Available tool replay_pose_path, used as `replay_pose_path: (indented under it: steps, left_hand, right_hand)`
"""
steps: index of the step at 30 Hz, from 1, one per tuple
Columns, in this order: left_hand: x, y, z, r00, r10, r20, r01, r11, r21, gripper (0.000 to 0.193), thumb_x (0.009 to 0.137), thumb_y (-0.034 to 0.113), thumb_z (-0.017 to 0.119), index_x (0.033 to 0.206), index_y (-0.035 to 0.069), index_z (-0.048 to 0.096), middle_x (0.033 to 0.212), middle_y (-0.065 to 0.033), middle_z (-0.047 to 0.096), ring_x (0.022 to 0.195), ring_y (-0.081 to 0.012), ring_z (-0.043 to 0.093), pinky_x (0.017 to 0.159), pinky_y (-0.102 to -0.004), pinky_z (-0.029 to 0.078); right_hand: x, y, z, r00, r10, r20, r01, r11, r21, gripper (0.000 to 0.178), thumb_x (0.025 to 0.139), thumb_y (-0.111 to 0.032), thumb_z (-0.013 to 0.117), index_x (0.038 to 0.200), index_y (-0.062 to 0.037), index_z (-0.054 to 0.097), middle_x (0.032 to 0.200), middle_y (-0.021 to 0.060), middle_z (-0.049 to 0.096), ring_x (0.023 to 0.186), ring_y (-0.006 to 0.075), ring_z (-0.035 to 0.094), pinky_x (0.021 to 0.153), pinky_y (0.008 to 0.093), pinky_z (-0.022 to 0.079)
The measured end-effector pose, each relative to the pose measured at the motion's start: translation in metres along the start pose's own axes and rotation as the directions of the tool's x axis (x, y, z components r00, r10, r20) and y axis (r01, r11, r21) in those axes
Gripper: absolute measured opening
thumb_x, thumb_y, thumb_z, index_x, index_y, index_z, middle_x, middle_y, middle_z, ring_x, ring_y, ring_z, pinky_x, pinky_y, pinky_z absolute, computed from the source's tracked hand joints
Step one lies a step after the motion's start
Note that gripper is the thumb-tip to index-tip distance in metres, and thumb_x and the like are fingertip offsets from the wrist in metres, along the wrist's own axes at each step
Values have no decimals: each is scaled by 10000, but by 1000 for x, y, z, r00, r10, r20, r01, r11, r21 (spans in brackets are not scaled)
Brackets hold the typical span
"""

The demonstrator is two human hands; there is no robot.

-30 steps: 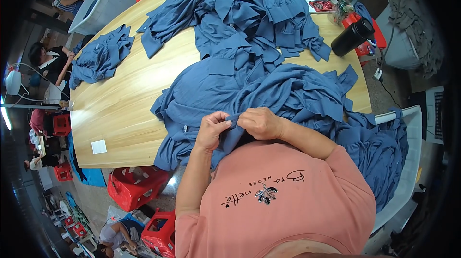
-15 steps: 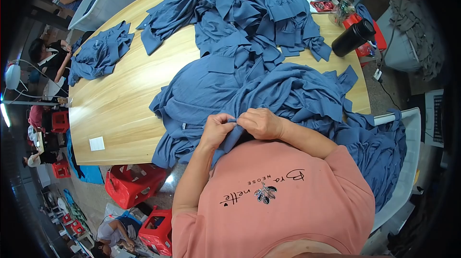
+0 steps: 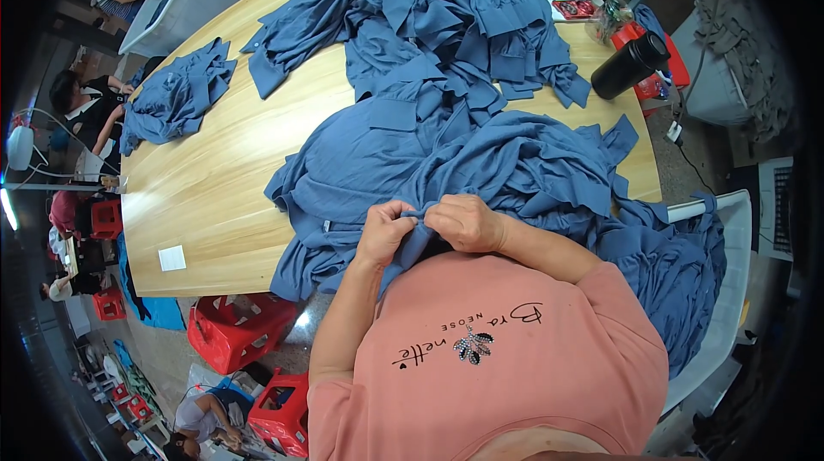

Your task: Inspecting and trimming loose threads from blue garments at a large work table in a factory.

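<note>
A blue shirt lies bunched at the near edge of the table, with part of it hanging toward my body. My left hand pinches a fold of its cloth between thumb and fingers. Close beside it, my right hand is closed on the same fold, knuckles up. Only a narrow strip of blue fabric shows between the two hands; whether a button or seam is there, I cannot tell. A small white label shows on the cloth left of my left hand.
More blue shirts are heaped across the wooden table. A black bottle stands at the right edge. A white bin of blue garments is at my right. Red stools stand left below. Other people sit farther left.
Almost nothing differs. Both hands keep their grip on the shirt's fold, and the whole view has shifted very slightly.
</note>
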State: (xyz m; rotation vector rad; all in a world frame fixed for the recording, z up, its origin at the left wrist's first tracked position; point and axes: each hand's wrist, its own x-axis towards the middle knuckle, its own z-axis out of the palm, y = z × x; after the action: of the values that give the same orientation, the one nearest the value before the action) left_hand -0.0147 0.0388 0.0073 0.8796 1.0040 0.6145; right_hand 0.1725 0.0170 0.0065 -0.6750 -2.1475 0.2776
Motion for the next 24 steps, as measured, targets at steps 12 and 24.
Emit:
replay_pose_path:
  steps: [12, 24]
  left_hand:
    - [-6, 0, 0, 999, -20, 34, 22, 997, -72, 53, 736, -16, 595, 781, 10, 605, 704, 4, 586, 590, -44, 497, 542, -180, 400]
    - [-8, 2, 3, 999, -32, 39, 34, 999, -41, 37, 726, 0, 606, 762, 3, 605, 697, 4, 582, 586, -37, 483, 534, -176, 383]
  right_hand:
    - [-2, -1, -1, 995, 104, -2, -104, 994, 11, 158, 647, -2, 557, 798, -35, 529, 709, 64, 526, 571, 210, 539, 480, 311, 441]
    - [-3, -7, 3, 994, 105, -35, -104, 994, 22, 158, 640, -1, 557, 794, -24, 529, 727, 68, 533, 608, 229, 564, 484, 316, 447]
